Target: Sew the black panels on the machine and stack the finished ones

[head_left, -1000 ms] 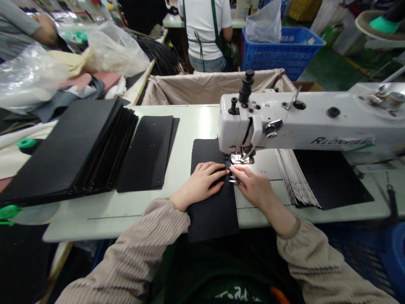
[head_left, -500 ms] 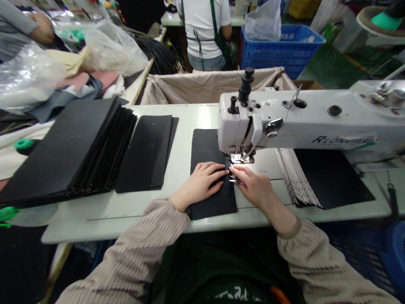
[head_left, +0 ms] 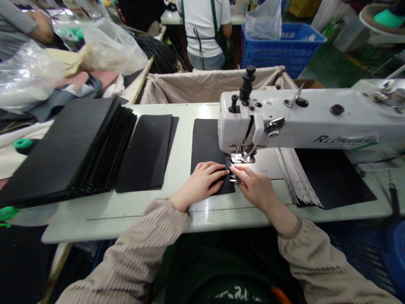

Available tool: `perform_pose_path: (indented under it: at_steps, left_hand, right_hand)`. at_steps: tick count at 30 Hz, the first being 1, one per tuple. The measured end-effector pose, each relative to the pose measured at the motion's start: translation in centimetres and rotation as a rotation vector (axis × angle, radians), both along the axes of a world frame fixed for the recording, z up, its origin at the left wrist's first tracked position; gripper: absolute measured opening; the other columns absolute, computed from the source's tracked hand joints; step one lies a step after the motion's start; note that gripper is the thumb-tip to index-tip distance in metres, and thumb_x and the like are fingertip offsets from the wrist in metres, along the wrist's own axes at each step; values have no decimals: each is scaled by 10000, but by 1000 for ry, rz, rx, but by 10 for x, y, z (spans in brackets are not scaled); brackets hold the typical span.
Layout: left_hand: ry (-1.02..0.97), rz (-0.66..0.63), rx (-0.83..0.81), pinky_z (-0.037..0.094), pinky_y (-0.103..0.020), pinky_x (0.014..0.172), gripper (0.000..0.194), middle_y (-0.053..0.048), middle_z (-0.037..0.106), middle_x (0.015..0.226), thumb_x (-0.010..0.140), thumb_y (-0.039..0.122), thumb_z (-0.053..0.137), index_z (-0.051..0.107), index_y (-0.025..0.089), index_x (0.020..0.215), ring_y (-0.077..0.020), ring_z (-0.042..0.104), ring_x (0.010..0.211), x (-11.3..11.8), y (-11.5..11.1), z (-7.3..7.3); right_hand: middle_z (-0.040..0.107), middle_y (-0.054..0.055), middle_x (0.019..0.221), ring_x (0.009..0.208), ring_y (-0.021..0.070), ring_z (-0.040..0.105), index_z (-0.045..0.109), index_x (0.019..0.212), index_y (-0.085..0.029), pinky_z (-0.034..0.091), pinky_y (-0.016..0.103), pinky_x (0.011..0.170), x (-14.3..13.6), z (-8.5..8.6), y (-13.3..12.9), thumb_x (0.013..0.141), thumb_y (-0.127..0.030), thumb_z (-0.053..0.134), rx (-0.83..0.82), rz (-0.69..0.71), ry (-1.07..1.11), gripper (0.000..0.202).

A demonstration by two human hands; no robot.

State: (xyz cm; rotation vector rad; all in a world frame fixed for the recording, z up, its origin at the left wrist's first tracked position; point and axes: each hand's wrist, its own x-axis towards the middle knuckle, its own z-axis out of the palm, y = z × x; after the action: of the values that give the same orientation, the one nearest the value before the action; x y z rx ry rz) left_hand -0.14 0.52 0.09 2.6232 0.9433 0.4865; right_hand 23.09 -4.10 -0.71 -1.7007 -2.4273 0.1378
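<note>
A black rectangular panel [head_left: 205, 137] lies partly under the head of a white sewing machine [head_left: 268, 116], its right edge at the lit presser foot [head_left: 242, 158]. My left hand [head_left: 207, 181] rests flat on the panel, fingers stretched toward that edge. Just in front of the presser foot, my right hand [head_left: 255, 185] has its fingertips at the panel's edge. Thread snips [head_left: 236, 180] are tucked in its curled fingers, with two pointed metal tips sticking out to the left. The hands nearly touch at the fingertips.
A tall stack of black panels [head_left: 72, 143] stands at the left, with a few more panels [head_left: 145, 152] beside it. Right of the needle lies a pile of panels with pale edges [head_left: 299, 179]. Behind are a cloth-lined bin [head_left: 190, 86], a blue crate [head_left: 275, 48] and a person [head_left: 205, 33].
The black panel has slid away from me under the presser foot; its near edge now lies close to my fingers, uncovering the table's ruler. Both hands stay in almost the same place.
</note>
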Motion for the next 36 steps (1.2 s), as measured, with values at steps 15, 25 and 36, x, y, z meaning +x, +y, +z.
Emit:
perform_pose_path:
  at_steps: [15,25,36]
  left_hand:
    - [-17,9,-8,393,-446,1044,375,-61,566,1369,958,243,514,555,260,1331,-248,481,1273,0,2,-2]
    - [-62,85,-25,345,-431,1167,405,-62,501,1455,987,271,466,485,216,1388,-220,432,1372,1,5,-8]
    - [9,117,-30,242,-434,1221,529,-59,348,1569,1011,382,413,332,209,1505,-210,274,1471,4,10,-14]
  right_hand:
    - [528,20,1444,1004,206,656,463,1447,-314,511,307,714,0,-3,-1,953,-279,459,-1,-5,6,495]
    - [551,27,1421,971,203,666,506,1417,-302,526,304,712,0,-1,0,915,-233,480,19,-8,8,508]
    - [551,8,1425,971,201,668,510,1402,-290,527,308,718,0,-1,-1,906,-232,506,25,-5,48,499]
